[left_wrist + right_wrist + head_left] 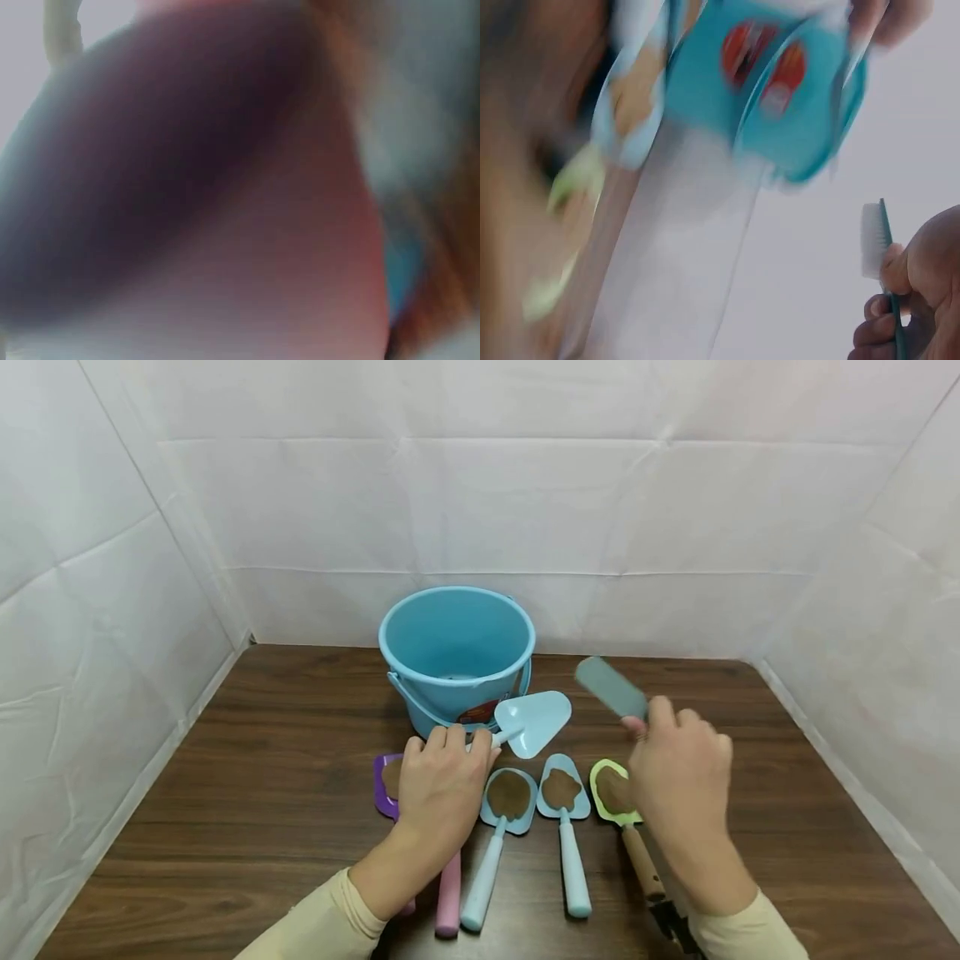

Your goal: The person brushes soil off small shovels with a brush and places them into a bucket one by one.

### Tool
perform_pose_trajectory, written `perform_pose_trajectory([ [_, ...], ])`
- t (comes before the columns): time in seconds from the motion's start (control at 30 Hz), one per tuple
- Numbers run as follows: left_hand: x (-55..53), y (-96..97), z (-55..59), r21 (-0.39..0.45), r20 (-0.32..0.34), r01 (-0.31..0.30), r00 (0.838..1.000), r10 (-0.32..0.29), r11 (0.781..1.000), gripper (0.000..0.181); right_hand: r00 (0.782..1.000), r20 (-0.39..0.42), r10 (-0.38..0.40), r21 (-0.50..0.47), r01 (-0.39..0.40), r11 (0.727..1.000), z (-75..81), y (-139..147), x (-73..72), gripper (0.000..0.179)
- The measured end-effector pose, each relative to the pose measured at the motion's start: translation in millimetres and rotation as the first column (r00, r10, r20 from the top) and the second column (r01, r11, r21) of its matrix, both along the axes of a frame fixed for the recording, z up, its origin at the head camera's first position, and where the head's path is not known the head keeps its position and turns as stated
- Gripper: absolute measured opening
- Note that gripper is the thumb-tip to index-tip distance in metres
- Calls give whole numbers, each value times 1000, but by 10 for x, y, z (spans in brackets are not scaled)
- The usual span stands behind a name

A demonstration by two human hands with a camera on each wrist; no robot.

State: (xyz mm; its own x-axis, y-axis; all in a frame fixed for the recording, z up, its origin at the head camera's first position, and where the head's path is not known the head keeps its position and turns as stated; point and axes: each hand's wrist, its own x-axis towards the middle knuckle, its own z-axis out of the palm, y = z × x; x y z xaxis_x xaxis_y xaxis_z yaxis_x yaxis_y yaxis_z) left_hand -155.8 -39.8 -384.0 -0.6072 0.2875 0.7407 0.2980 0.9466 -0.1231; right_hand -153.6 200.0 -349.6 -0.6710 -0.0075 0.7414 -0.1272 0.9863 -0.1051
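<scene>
My left hand (444,785) grips the handle of a pale blue toy shovel (536,722), its blade pointing right in front of the bucket. In the left wrist view, blur and a dark close shape hide that grip. My right hand (678,777) holds a brush (611,687) raised over the table's right side. The right wrist view shows the brush's white bristles (872,240) and dark green handle. Below the hands lie a light blue shovel (486,868), a second light blue shovel (573,868) and a yellow-green shovel (641,860), with brown patches on their blades.
A blue bucket (457,677) with its handle down stands at the back of the brown wooden table (262,793). A purple shovel (382,789) and a pink handle (448,897) are partly hidden by my left arm. White sheeting (525,510) closes the back and sides.
</scene>
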Motion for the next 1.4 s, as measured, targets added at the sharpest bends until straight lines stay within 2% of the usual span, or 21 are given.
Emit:
perform_pose_trajectory([
  [0.13, 25, -18, 29, -9, -14, -3, 1000, 3, 1000, 31, 987, 86, 136, 72, -142, 987, -71, -299, 187, 38],
  [0.23, 47, -17, 42, -2, -36, -7, 999, 7, 1000, 33, 980, 76, 186, 116, -193, 974, -141, -456, 268, 44],
  [0.33, 67, -26, 44, -5, -48, -22, 999, 22, 1000, 34, 984, 18, 175, 139, -176, 975, -183, -491, 267, 48],
  [0.43, 84, -58, 34, -21, -42, -38, 998, 37, 999, 34, 991, -30, 131, 148, -125, 981, -202, -433, 209, 52],
  [0.67, 96, -163, 3, -38, -27, -61, 998, 60, 997, 34, 993, -106, 51, 111, -39, 993, -190, -229, 59, 55],
  [0.8, 107, -177, 10, -25, -22, -48, 999, 47, 999, 34, 993, -78, 90, 130, -79, 988, -173, -272, 86, 59],
  [0.93, 122, -160, 39, -13, -28, -41, 999, 41, 999, 34, 985, -37, 168, 171, -159, 972, -206, -426, 178, 59],
  [1.03, 137, -142, 59, 0, -38, -34, 999, 34, 999, 34, 980, -23, 199, 187, -191, 964, -244, -520, 234, 56],
  [1.13, 146, -131, 69, 11, -54, -23, 998, 24, 1000, 34, 980, -29, 199, 187, -191, 964, -260, -548, 241, 56],
  [1.27, 142, -130, 66, 13, -74, -17, 997, 18, 1000, 34, 986, -53, 158, 160, -148, 976, -239, -466, 178, 57],
  [1.4, 144, -145, 44, 1, -48, -22, 999, 22, 1000, 33, 991, -86, 103, 109, -94, 990, -182, -324, 89, 57],
])
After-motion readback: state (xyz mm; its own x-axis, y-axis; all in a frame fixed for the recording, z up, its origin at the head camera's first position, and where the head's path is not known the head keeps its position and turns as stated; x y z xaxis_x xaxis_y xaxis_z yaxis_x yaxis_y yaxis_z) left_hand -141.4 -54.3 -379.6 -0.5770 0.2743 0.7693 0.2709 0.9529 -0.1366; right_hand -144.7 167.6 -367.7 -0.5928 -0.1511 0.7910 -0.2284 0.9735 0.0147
